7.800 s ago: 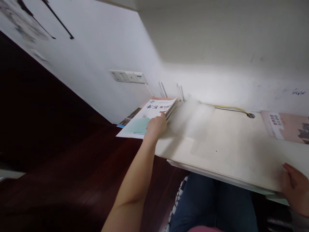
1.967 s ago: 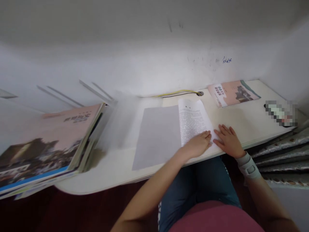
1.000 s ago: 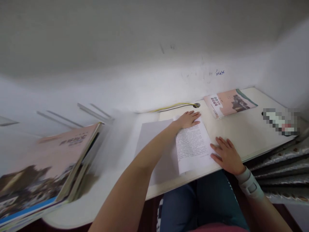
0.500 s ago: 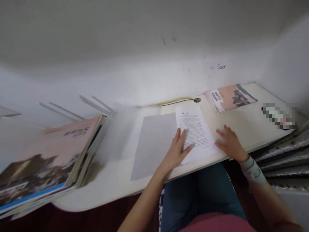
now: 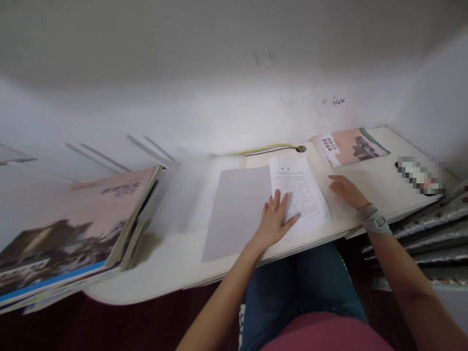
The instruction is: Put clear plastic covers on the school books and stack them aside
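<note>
Closest to us, we rest our left hand (image 5: 271,225), fingers loosely spread, on the open booklet (image 5: 302,192) lying on the desk (image 5: 171,263), our right hand (image 5: 345,191) beside its right edge with fingers curled, gripping what we cannot tell, while beyond lie a pink book (image 5: 351,147) and yellow cable (image 5: 272,146).

The left arm (image 5: 228,297) slants forward to a palm-down left hand (image 5: 271,226) with its fingers fanned and thumb stuck out rightward, while the right arm (image 5: 405,270) angles inward to a right hand (image 5: 347,192) whose fingers curl loosely toward the left.
</note>
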The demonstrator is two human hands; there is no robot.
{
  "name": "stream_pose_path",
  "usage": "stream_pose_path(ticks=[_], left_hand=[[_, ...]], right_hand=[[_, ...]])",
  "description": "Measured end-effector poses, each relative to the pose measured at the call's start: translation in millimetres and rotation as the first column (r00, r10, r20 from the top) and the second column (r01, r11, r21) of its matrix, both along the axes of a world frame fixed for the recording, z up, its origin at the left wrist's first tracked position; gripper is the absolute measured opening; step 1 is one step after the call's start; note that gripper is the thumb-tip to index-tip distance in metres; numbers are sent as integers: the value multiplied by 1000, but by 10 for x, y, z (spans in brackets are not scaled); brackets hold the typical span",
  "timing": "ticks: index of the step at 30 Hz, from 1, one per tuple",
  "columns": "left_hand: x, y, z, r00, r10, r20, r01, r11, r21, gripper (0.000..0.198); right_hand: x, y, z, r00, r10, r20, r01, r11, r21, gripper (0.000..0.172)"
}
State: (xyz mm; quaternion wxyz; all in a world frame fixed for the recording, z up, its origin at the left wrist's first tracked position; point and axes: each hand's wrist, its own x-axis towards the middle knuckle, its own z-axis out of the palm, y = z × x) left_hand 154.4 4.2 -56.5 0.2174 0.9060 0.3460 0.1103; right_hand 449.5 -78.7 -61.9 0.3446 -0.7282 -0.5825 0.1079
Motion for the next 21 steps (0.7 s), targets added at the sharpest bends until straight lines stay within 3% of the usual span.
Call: stream_pose_path(ticks=[6,12,16,21], left_hand=[[5,48,11,988,91,127,-82,994,-76,66],[34,94,-78,999,28,-37,-25,996,91,72],[107,79,-84,992,62,-108,-47,989,143,70],[277,35,-37,970,184,-161,-157,974,166,62]], right_hand=[[176,-67,-56,994,-81,-75,79,997,-20,48],[186,-41,-89,991,-107,-83,108,994,4,45],[186,-43,-94,989,-117,-94,117,993,-5,45],[182,-51,-115,990,-127,-55,128,992,3,44]])
